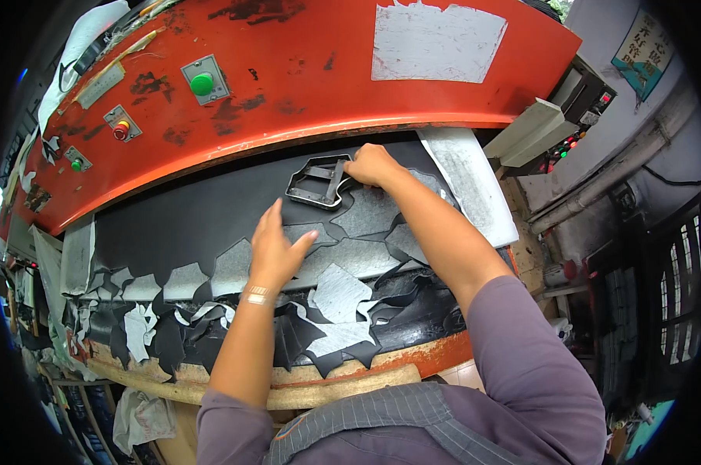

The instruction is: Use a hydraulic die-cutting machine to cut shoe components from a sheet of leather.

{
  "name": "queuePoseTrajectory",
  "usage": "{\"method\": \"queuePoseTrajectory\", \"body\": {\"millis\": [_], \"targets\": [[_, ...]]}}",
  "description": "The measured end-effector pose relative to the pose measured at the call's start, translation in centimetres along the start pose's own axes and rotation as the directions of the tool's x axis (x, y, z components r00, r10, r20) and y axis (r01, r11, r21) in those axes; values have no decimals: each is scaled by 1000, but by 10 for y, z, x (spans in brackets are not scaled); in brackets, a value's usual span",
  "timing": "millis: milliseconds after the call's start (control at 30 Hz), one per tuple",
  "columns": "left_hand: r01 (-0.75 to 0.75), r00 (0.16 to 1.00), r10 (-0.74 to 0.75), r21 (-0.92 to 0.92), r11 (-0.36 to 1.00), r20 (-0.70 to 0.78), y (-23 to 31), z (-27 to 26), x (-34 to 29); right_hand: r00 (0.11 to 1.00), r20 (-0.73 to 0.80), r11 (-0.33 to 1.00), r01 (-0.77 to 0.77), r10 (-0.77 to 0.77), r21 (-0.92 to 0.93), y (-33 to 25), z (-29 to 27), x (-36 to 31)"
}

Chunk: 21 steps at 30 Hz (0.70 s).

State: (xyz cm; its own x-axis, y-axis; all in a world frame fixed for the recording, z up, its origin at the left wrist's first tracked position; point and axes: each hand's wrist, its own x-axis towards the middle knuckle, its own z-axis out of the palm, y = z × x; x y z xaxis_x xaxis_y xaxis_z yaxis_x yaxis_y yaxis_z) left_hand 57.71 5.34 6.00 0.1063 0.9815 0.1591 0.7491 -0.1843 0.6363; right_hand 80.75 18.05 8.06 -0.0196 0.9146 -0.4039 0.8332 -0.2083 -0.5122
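A metal cutting die (pixel 317 183), a hollow outline with crossbars, lies on a sheet of black material (pixel 180 213) under the front of a red press. My right hand (pixel 372 166) grips the die at its right edge, its fingers curled over the rim. My left hand (pixel 277 246) hovers over the cut edge of the sheet, thumb and fingers spread, holding nothing. Beneath and right of the die, die-shaped gaps in the sheet bare the grey felt-like pad (pixel 370 211). A light grey cut piece (pixel 340 292) rests on scraps in front of my left hand.
The red press beam (pixel 304 85) spans the back, with a green button (pixel 202 84) and a red knob (pixel 121 129). Dark scraps (pixel 168 341) hang over the wooden front edge (pixel 343 389). A control box with lit buttons (pixel 571 143) stands at right.
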Motion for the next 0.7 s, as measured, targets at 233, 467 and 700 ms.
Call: {"method": "queuePoseTrajectory", "body": {"millis": [233,467,700], "targets": [[89,985,-45,271,958,-165,25,72,45,885,-242,917,373,-398,-142,61,17,-12],[95,979,-33,306,947,-203,27,76,50,704,-472,840,513,-530,-178,82,39,2],[30,972,40,290,957,-232,26,79,49,674,-464,808,557,-575,-192,89,39,7]]}}
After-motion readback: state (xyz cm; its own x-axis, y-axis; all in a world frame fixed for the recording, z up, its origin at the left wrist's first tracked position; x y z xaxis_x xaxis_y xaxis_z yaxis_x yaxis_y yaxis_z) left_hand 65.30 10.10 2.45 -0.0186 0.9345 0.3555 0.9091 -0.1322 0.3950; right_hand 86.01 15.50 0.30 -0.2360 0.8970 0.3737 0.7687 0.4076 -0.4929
